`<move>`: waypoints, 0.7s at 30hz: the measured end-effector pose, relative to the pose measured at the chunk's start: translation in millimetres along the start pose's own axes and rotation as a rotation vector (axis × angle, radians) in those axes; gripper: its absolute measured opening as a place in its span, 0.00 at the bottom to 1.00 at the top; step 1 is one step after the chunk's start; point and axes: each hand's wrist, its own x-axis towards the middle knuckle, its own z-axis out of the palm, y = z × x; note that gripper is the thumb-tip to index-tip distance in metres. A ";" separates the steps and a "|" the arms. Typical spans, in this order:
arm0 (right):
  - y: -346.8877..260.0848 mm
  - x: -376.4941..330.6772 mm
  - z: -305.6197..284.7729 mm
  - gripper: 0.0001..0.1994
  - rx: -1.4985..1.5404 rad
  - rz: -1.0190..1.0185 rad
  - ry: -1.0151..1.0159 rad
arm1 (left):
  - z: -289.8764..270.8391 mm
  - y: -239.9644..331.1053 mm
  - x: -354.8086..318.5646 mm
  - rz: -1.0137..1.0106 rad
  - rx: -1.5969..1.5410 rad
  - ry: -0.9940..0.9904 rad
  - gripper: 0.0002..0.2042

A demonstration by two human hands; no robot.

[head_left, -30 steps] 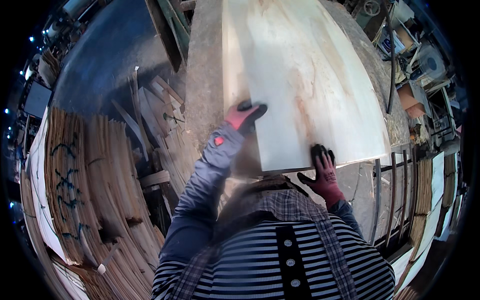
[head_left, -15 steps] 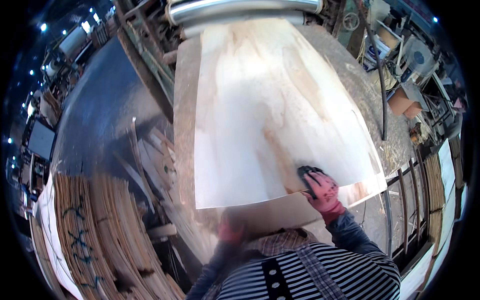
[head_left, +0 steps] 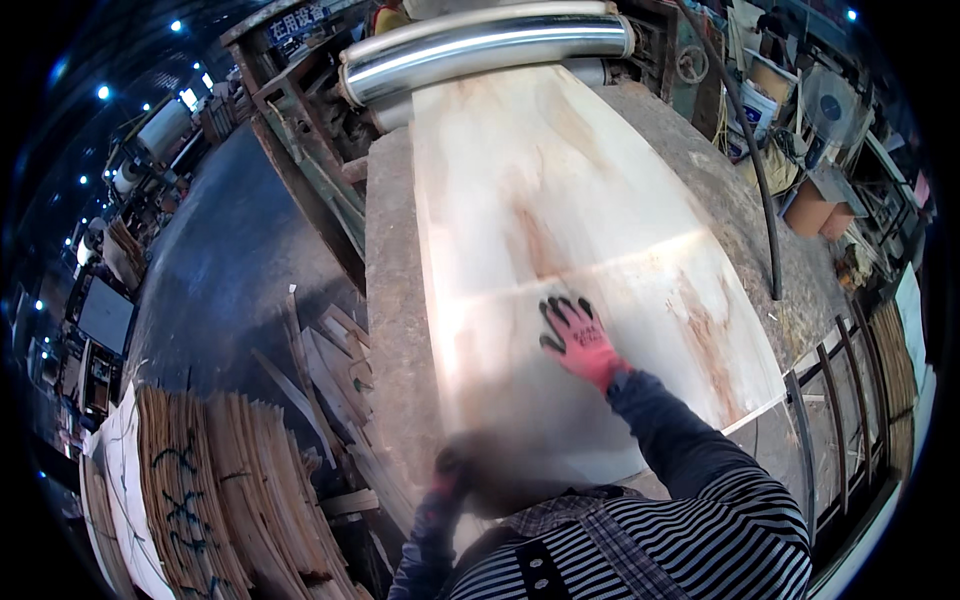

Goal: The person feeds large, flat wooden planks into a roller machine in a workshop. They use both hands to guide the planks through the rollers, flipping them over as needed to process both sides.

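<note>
My right hand (head_left: 582,340), in a pink glove with dark fingertips, lies flat with fingers spread on a pale wood veneer sheet (head_left: 670,330). Brown stains streak that sheet. Just beyond the fingertips, its far edge meets or overlaps another veneer sheet (head_left: 590,190), which runs up to a shiny metal roller (head_left: 490,50). Low at the near left side of the sheets is my left hand (head_left: 452,478), gloved too. Motion smears its fingers, so what it holds, if anything, does not show. Both sheets rest on a worn table (head_left: 392,300).
Stacked veneer (head_left: 190,480) stands at the lower left, with loose wood strips (head_left: 335,360) beside it. A dark upright bar (head_left: 765,200) rises along the table's right side. Metal rails (head_left: 835,410) stand at the right, near a cardboard box (head_left: 820,205) and a bucket (head_left: 757,105).
The first sheet has moved away toward the roller, and another sheet now lies behind it. My right hand went from gripping the near edge to lying flat, farther left and forward.
</note>
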 end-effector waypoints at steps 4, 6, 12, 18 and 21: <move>-42.0 -82.1 -37.3 0.31 0.073 0.064 -0.175 | -25.1 -34.4 21.4 0.173 0.024 -0.132 0.16; -41.8 -132.1 -53.0 0.35 -0.030 0.247 -0.218 | -16.9 -1.8 19.2 0.142 0.023 -0.183 0.14; -41.5 -216.6 -43.2 0.40 -0.128 0.295 -0.216 | 25.6 167.5 -27.0 -0.185 -0.078 -0.169 0.18; -59.8 -288.1 -77.1 0.38 0.336 -0.063 0.061 | 22.0 231.6 -108.1 0.186 -0.259 -0.190 0.09; -98.6 -297.1 -108.2 0.31 0.137 -0.114 0.111 | 14.7 223.2 -131.3 0.113 -0.315 -0.212 0.12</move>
